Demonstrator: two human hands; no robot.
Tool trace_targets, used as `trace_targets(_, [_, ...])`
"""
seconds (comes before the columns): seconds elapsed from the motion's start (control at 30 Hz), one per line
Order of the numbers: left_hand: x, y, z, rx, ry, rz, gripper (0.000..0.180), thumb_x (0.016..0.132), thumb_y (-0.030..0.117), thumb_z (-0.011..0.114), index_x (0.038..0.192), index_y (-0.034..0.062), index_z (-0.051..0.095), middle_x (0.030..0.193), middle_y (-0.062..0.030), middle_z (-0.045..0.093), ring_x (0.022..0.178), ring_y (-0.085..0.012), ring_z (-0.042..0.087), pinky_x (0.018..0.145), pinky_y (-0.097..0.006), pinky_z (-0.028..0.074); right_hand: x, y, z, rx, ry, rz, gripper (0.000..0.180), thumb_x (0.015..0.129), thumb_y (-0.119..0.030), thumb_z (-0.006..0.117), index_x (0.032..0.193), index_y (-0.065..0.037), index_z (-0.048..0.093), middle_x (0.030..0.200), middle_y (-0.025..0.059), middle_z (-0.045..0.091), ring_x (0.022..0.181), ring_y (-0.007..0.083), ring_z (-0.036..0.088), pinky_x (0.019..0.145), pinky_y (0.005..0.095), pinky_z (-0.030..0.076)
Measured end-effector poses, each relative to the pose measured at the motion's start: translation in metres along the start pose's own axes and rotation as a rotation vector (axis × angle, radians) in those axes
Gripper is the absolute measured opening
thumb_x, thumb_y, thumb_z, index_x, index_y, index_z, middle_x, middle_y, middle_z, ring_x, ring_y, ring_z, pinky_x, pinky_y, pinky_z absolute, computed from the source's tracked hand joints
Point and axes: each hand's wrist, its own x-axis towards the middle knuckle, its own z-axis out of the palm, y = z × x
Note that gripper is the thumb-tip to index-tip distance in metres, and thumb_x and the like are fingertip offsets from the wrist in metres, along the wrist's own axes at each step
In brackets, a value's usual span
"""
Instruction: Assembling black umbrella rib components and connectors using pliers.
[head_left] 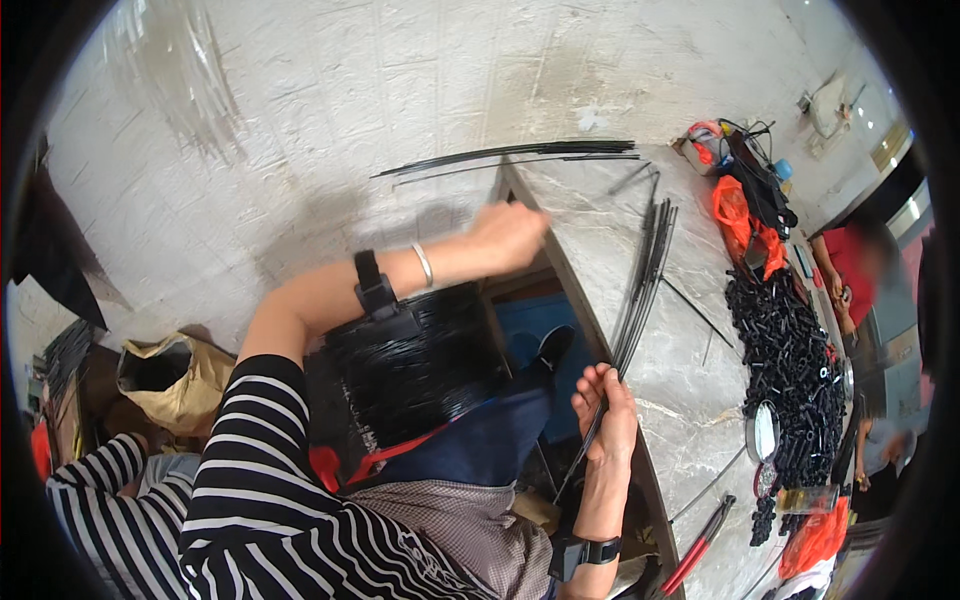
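My right hand is closed around a bundle of thin black rods at the near edge of the grey marbled table. The bundle slants up and away over the tabletop, and its lower end passes below the hand. My left hand is raised near the table's corner, apart from the bundle. Motion smears its fingers, so I cannot tell whether it holds anything. More black rods lie at the table's far end by the wall. A loose black rod rests beside the bundle.
Small black parts form a heap along the table's right side, near orange bags. Red-handled pliers lie near the front edge. Left are a mass of black strands and a tan sack. A person in red is beyond the table.
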Motion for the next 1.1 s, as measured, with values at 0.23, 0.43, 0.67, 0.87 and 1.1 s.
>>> trace_targets(0.23, [-0.054, 0.075, -0.001, -0.603, -0.241, 0.208, 0.03, 0.085, 0.024, 0.06, 0.106, 0.0028, 0.06, 0.083, -0.0131, 0.069, 0.078, -0.0309, 0.066, 0.07, -0.039, 0.051, 0.008, 0.011, 0.025, 0.099, -0.2, -0.011, 0.022, 0.099, -0.02, 0.042, 0.106, -0.002, 0.051, 0.115, 0.0204, 0.056, 0.104, 0.0343, 0.06, 0.083, 0.0465, 0.054])
trace_targets(0.43, [-0.075, 0.056, 0.001, -0.67, -0.099, 0.271, 0.029, 0.091, 0.019, 0.053, 0.113, -0.0007, 0.057, 0.095, -0.0156, 0.068, 0.087, -0.0314, 0.066, 0.075, -0.038, 0.051, 0.004, 0.005, 0.028, 0.116, -0.131, 0.01, 0.021, 0.099, -0.021, 0.04, 0.107, -0.004, 0.049, 0.105, 0.0153, 0.063, 0.08, 0.0212, 0.061, 0.071, 0.0365, 0.053])
trace_targets(0.67, [-0.089, -0.026, 0.014, -0.628, 0.607, -0.118, 0.054, 0.083, 0.016, 0.062, 0.13, 0.0009, 0.042, 0.134, -0.0219, 0.043, 0.126, -0.0382, 0.039, 0.106, -0.044, 0.031, 0.011, -0.006, 0.009, 0.261, -0.201, 0.069, 0.021, 0.098, -0.019, 0.047, 0.112, -0.005, 0.051, 0.074, 0.0003, 0.048, 0.05, 0.0048, 0.031, 0.037, 0.0184, 0.025])
trace_targets(0.87, [-0.084, -0.146, 0.023, -0.268, 0.861, -0.541, 0.067, 0.078, 0.01, 0.062, 0.135, -0.005, 0.029, 0.136, -0.0262, 0.034, 0.13, -0.0382, 0.03, 0.109, -0.044, 0.026, 0.008, -0.006, -0.002, 0.272, -0.195, 0.108, 0.02, 0.098, -0.019, 0.047, 0.112, -0.005, 0.05, 0.072, -0.0026, 0.041, 0.049, 0.0034, 0.029, 0.035, 0.0172, 0.023])
trace_targets(1.1, [-0.081, -0.162, 0.038, -0.324, 0.946, -0.566, 0.063, 0.077, 0.006, 0.062, 0.131, -0.005, 0.032, 0.127, -0.0235, 0.037, 0.122, -0.0347, 0.039, 0.101, -0.041, 0.04, 0.002, -0.007, -0.004, 0.258, -0.179, 0.091, 0.02, 0.097, -0.018, 0.049, 0.112, -0.005, 0.051, 0.071, -0.0025, 0.041, 0.049, 0.0034, 0.03, 0.035, 0.0171, 0.024])
